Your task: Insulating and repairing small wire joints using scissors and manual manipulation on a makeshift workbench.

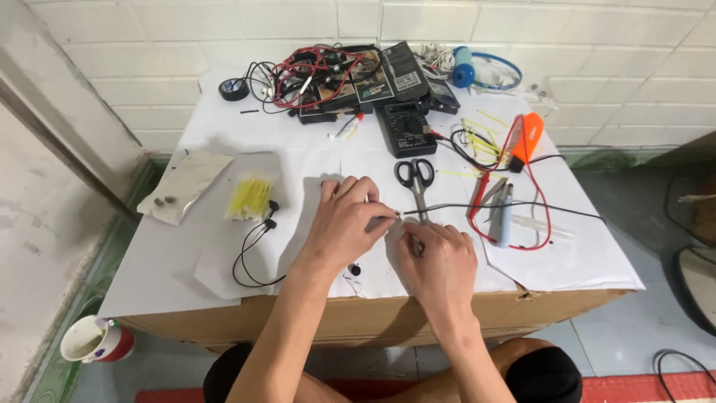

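- head view, from the left: a white cup [91,342] with a red base is seen on the floor beside the counter [597,261]; what it holds cannot be told.
- on the counter's left, a flat clear bag [184,184] is laid, then a clear packet of yellow cable ties [251,197], then a looped black earphone lead [253,250].
- the left hand [345,224] is closed, its fingertips pinched on a thin black cable [507,205] at its small white end.
- the right hand [436,257] is held just beside it, fingers curled at the same end; whether it grips cannot be told.
- the step is judged to be fine work on the cable end; steady, small finger pressure is called for next.
- scissors [415,179], a black multimeter [406,128] and an orange tool [526,138] are laid to the right.
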